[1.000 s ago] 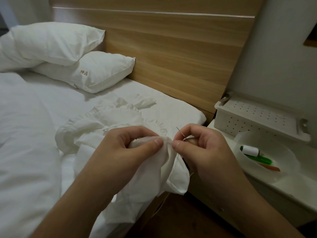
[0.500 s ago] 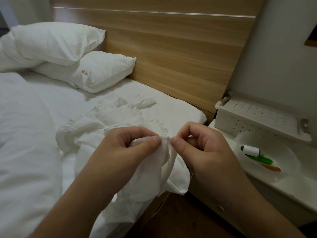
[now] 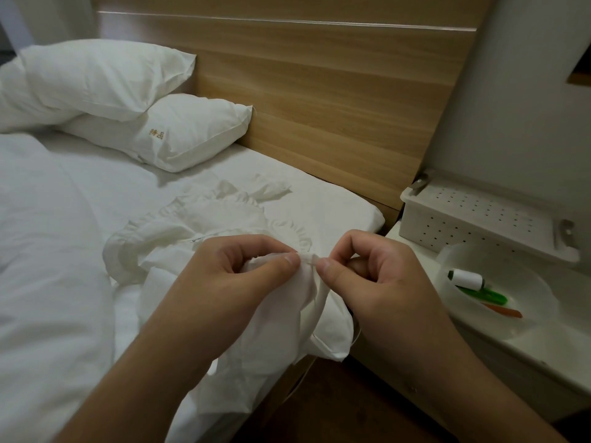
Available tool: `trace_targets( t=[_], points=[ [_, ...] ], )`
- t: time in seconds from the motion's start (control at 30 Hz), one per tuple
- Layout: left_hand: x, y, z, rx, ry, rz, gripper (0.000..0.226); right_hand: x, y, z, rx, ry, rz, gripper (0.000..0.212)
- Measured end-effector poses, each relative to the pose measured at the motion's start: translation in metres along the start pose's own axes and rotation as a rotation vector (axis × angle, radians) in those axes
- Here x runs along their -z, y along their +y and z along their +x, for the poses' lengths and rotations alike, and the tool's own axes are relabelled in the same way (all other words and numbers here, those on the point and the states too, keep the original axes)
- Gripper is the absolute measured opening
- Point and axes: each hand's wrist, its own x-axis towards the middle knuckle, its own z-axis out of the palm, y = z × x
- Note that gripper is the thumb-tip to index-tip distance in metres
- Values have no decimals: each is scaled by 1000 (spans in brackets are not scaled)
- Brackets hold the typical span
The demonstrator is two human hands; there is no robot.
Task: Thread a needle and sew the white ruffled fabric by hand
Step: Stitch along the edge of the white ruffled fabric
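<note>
Since the frame one second earlier, the needle tip that stood up above the right hand [image 3: 377, 282] is gone from sight, and the right thumb and forefinger now close together at the fabric edge. Both hands sit nearly touching, thumb tip to thumb tip. Left hand [image 3: 230, 282] pinches a fold of the white ruffled fabric [image 3: 287, 314] between thumb and curled forefinger. Right hand pinches the same fold just beside the left thumb; whether the needle is inside that pinch cannot be told. From the hands the fabric hangs down over the bed [image 3: 48, 251] edge, and its ruffled border lies on the sheet beyond and left of the left hand. Right of the right hand, a white dish [image 3: 527, 321] on the bench [image 3: 543, 356] holds a white thread spool [image 3: 468, 278], a green tool [image 3: 483, 295] and an orange tool [image 3: 505, 311]. Beyond the dish stands a perforated white box [image 3: 479, 219]. Two pillows [image 3: 128, 100] lie far beyond the left hand against the wooden headboard [image 3: 319, 91].
</note>
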Motion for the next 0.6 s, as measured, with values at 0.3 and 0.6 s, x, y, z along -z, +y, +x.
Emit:
trace_targets(
  t=[0.3, 0.6],
  points=[
    [1, -3, 1, -10, -3, 2, 15, -1, 2, 0, 18, 10, -19, 25],
    [1, -5, 2, -41, 10, 33, 16, 0, -1, -2, -19, -51, 8, 12]
  ],
)
